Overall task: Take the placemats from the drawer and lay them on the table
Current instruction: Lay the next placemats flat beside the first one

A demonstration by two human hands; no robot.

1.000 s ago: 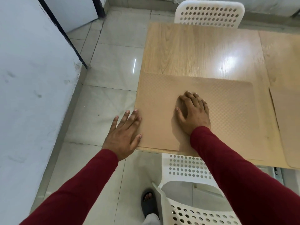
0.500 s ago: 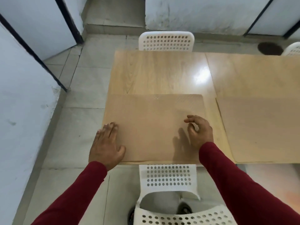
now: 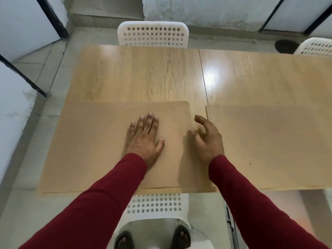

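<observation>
My left hand (image 3: 143, 139) has moved in from the outer edge of the near placemat (image 3: 86, 146) and now lies flat on its middle, fingers straight and together, pressing it down. My right hand (image 3: 208, 139) has come off the mat's surface and hangs at its right edge, fingers loosely curled and holding nothing; whether the fingertips touch the mat I cannot tell. The mat itself has squared up: half a second ago it sat a little off the desk's left side, and now its long edge runs in line with the near edge of the desk (image 3: 147, 74), with its left end reaching the desk's left side or slightly past it.

I read this as the smoothing of a mat already laid. A second placemat (image 3: 269, 144) lies just beside it on the right, with a narrow strip of bare wood between them. The far half of the desk carries nothing I can see, so more mats may belong there if the drawer holds more; the drawer is not in view.

The desk is pale wood-grain laminate, two tops butted together at a seam, glossy enough to throw back a bright ceiling light. The mats are nearly the same tan, with a fine woven pattern. A white perforated chair (image 3: 152, 35) stands at the far side, another (image 3: 154, 205) is tucked under the near edge at my feet, and a third (image 3: 316, 48) shows at the far right. The floor is grey tile; white panels with dark frames close in the left and the back.
</observation>
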